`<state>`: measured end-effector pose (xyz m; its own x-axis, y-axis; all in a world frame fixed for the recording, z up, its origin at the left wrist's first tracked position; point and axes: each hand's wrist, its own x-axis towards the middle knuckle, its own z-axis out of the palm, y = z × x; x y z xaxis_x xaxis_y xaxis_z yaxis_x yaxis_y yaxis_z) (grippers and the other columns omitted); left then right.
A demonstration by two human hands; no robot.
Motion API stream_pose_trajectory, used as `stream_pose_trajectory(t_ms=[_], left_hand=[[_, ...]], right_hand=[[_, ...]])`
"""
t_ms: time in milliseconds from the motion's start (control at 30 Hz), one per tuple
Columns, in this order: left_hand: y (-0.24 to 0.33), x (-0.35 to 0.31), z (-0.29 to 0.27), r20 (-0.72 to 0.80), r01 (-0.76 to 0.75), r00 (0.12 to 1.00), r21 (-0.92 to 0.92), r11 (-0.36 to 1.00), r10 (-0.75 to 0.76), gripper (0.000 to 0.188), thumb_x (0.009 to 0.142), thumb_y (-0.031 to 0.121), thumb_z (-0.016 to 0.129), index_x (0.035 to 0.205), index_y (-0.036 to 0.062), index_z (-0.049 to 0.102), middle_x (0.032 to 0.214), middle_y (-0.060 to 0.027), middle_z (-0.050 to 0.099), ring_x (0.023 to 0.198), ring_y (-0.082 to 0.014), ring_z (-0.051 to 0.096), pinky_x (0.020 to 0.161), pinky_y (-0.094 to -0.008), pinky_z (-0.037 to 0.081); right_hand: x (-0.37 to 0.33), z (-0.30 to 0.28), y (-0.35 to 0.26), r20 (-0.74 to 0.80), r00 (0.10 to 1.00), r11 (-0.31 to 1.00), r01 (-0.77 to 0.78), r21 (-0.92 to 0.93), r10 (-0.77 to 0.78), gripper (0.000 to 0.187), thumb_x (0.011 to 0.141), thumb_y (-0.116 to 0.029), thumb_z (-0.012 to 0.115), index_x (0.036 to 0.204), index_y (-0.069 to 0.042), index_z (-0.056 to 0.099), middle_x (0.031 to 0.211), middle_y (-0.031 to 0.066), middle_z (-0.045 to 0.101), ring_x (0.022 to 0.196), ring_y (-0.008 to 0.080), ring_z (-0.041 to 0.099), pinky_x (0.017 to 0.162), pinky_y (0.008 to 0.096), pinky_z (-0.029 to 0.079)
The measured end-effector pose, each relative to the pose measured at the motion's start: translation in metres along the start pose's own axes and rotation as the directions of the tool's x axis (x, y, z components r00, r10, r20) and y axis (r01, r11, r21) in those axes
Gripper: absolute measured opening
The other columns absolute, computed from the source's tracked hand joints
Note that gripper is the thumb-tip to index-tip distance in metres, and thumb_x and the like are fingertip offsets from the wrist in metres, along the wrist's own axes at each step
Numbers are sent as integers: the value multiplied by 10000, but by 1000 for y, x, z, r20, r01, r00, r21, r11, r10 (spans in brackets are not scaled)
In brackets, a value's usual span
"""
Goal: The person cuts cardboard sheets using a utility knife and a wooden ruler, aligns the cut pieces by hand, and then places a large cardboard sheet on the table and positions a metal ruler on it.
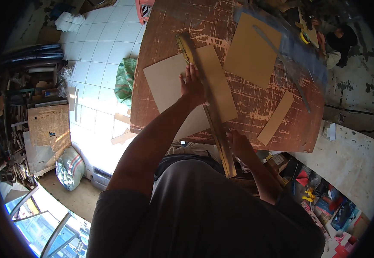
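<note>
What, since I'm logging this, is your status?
Left hand spread on the long ruler. Right hand beside it, grip unclear. Ruler lies across cardboard. Sheet and strip lie to the right.

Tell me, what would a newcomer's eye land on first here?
Probably the long, narrow bar slanting across the middle, with the left hand spread over it and the right hand close beside its nearer part. Under it lies a sheet, pale left of the bar and brown right of it, on a badly scuffed reddish table. To the left, bright white floor tiles also stand out.
</note>
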<state>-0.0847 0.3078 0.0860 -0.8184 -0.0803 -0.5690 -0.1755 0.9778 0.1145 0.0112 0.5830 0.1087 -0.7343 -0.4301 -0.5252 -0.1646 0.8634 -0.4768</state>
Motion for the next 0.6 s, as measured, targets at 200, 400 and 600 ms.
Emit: stream_pose_trajectory(t_ms=[200, 400, 600], left_hand=[[6, -3, -9, 24, 23, 999, 14, 1000, -23, 1446, 632, 614, 851, 1540, -89, -27, 1617, -286, -144, 1518, -411, -100, 1197, -592, 131], [6, -2, -9, 26, 31, 999, -7, 999, -31, 1464, 634, 603, 856, 1540, -73, -73, 1627, -265, -132, 1525, -387, -95, 1202, -579, 137], [2, -5, -7, 63, 27, 998, 21, 999, -28, 1473, 630, 600, 861, 1539, -71, -84, 1627, -265, -129, 1526, -385, -84, 1201, -584, 135]], right_hand=[[172, -40, -72, -297, 943, 989, 138, -56, -148, 383, 1049, -332, 424, 1041, 14, 588, 804, 248, 678, 788, 441, 675, 716, 535, 534], [273, -48, -119, -357, 914, 977, 152, -146, -196, 447, 1029, -392, 450, 981, 21, 615, 849, 264, 687, 853, 431, 683, 779, 528, 536], [284, -38, -126, -258, 939, 974, 216, -65, -226, 450, 1030, -372, 445, 974, 28, 642, 881, 276, 691, 875, 443, 681, 795, 524, 536]])
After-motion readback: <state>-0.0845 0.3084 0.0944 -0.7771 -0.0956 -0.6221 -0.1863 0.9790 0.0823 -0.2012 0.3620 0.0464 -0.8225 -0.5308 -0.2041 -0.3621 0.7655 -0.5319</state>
